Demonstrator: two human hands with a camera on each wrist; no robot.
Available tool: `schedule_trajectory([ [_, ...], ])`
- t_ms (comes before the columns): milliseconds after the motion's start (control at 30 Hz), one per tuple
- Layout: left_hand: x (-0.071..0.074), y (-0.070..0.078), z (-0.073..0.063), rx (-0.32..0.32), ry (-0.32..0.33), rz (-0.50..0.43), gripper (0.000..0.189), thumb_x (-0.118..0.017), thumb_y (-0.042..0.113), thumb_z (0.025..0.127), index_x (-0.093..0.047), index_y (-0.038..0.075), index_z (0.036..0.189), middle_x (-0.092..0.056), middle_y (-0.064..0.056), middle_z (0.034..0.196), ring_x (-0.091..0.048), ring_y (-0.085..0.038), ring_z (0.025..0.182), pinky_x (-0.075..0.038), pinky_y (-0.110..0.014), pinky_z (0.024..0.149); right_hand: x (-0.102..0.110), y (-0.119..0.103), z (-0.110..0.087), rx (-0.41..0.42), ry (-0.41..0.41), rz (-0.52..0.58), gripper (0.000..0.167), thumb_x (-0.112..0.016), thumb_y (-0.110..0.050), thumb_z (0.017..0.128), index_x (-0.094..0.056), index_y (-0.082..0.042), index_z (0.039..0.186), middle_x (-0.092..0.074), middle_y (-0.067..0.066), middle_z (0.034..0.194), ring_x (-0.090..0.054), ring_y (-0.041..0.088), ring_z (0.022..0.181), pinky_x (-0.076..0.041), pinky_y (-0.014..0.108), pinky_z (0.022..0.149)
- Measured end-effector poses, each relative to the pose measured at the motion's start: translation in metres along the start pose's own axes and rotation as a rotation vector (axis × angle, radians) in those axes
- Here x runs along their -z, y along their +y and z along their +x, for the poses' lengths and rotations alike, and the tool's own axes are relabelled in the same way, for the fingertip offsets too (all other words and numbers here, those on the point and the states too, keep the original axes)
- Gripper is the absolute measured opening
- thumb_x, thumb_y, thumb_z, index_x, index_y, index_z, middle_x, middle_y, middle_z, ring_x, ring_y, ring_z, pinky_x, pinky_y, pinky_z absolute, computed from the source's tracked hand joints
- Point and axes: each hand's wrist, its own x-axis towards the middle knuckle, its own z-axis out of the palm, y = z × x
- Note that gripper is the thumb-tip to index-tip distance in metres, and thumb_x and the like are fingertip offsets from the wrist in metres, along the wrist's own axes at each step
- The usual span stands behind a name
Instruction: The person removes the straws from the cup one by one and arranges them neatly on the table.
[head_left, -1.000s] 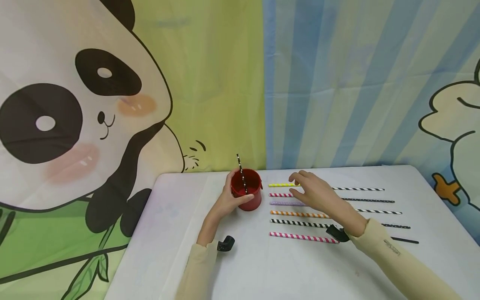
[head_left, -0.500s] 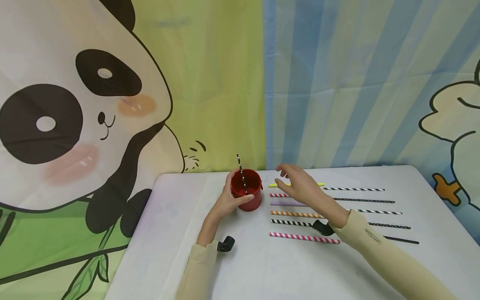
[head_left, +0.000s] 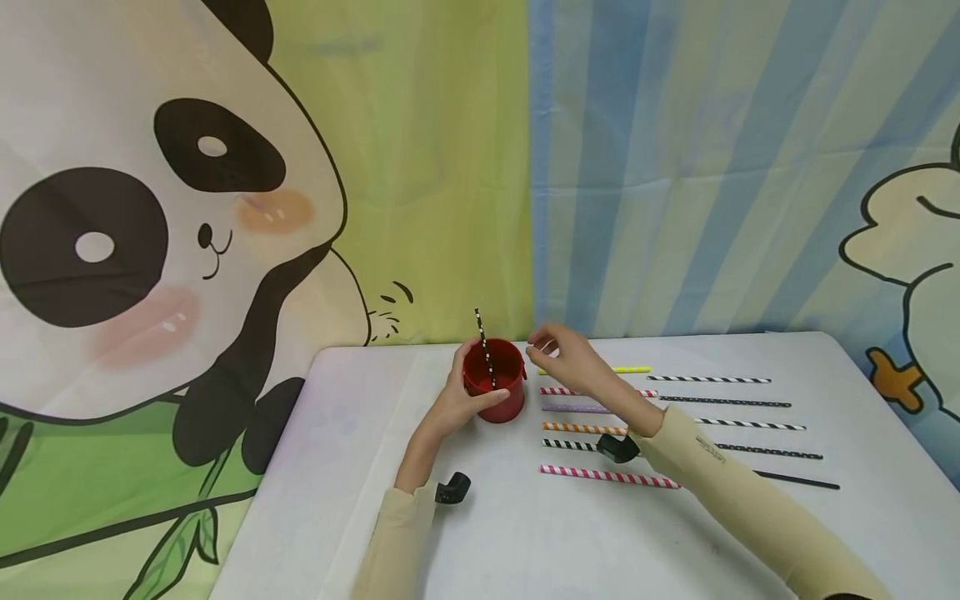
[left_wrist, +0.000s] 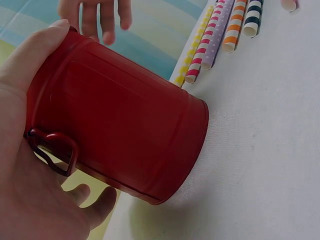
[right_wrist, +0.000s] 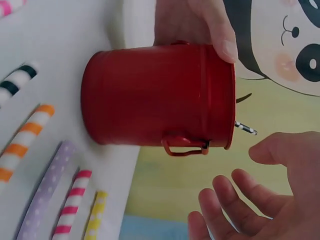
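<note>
My left hand (head_left: 454, 404) holds a small red metal bucket (head_left: 511, 408), its thumb over the near rim and its fingers round the left side. One black straw with white dots (head_left: 481, 327) leans up out of the bucket. My right hand (head_left: 573, 364) is raised just right of the bucket's rim, fingers loosely bent and nothing between them. In the right wrist view its thumb and fingers (right_wrist: 220, 187) are spread apart, short of the bucket (right_wrist: 145, 95). A looped handle lug (left_wrist: 57, 150) shows on the bucket's side in the left wrist view.
Right of the bucket lie several paper straws in rows: yellow (head_left: 633, 369), pink-striped (head_left: 558, 390), lilac (head_left: 570, 408), orange-striped (head_left: 577, 427) and black-striped (head_left: 566, 444). A nearer pink-striped straw (head_left: 607, 476) and thinner black-and-white straws (head_left: 708, 379) lie there too. A printed curtain (head_left: 442, 167) hangs behind the white table (head_left: 525, 542).
My right hand has moved left from over the straws to beside the bucket, uncovering part of the yellow straw. The left hand and the bucket have stayed put.
</note>
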Motion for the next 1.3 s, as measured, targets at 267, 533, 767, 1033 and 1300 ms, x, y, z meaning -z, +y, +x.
schedule_trajectory([
  [267, 0.0, -0.028, 0.013, -0.023, 0.011, -0.005, 0.099, -0.08, 0.015, 0.084, -0.015, 0.029, 0.158, -0.035, -0.006, 0.155, -0.033, -0.027, 0.144, -0.039, -0.057, 0.114, -0.012, -0.004, 0.02, -0.023, 0.019, 0.066, 0.023, -0.063, -0.026, 0.098, -0.066, -0.008, 0.112, -0.07, 0.011, 0.111, -0.066, 0.028, 0.105, -0.056, 0.045, 0.09],
  [533, 0.001, -0.033, 0.013, -0.046, 0.022, -0.009, 0.097, -0.083, 0.022, 0.082, -0.019, 0.035, 0.154, -0.039, 0.0, 0.151, -0.038, -0.024, 0.141, -0.043, -0.053, 0.112, -0.022, -0.014, 0.038, -0.121, -0.007, 0.1, 0.031, -0.063, -0.029, 0.098, -0.065, -0.005, 0.117, -0.069, 0.014, 0.118, -0.065, 0.032, 0.112, -0.056, 0.046, 0.095],
  [767, 0.001, -0.031, 0.013, -0.037, 0.022, 0.011, 0.098, -0.083, 0.027, 0.082, -0.018, 0.037, 0.154, -0.038, 0.002, 0.152, -0.039, -0.024, 0.14, -0.044, -0.051, 0.111, -0.031, -0.018, 0.051, -0.093, -0.001, 0.135, 0.025, -0.064, -0.023, 0.095, -0.068, -0.002, 0.109, -0.07, 0.016, 0.111, -0.067, 0.033, 0.106, -0.059, 0.042, 0.088],
  [1033, 0.002, -0.032, 0.013, -0.035, 0.015, 0.013, 0.099, -0.082, 0.021, 0.083, -0.016, 0.034, 0.156, -0.035, -0.002, 0.154, -0.037, -0.026, 0.141, -0.042, -0.053, 0.113, -0.041, -0.023, 0.055, -0.088, -0.008, 0.138, 0.025, -0.068, -0.024, 0.093, -0.07, -0.003, 0.107, -0.071, 0.015, 0.109, -0.068, 0.032, 0.106, -0.059, 0.041, 0.086],
  [1300, 0.002, -0.006, 0.002, -0.014, -0.017, 0.013, 0.099, -0.08, 0.02, 0.085, -0.013, 0.024, 0.158, -0.031, -0.008, 0.157, -0.035, -0.03, 0.143, -0.04, -0.055, 0.115, -0.044, -0.026, 0.056, -0.086, -0.02, 0.126, 0.024, -0.068, -0.025, 0.093, -0.069, -0.005, 0.106, -0.072, 0.013, 0.109, -0.068, 0.031, 0.108, -0.059, 0.042, 0.089],
])
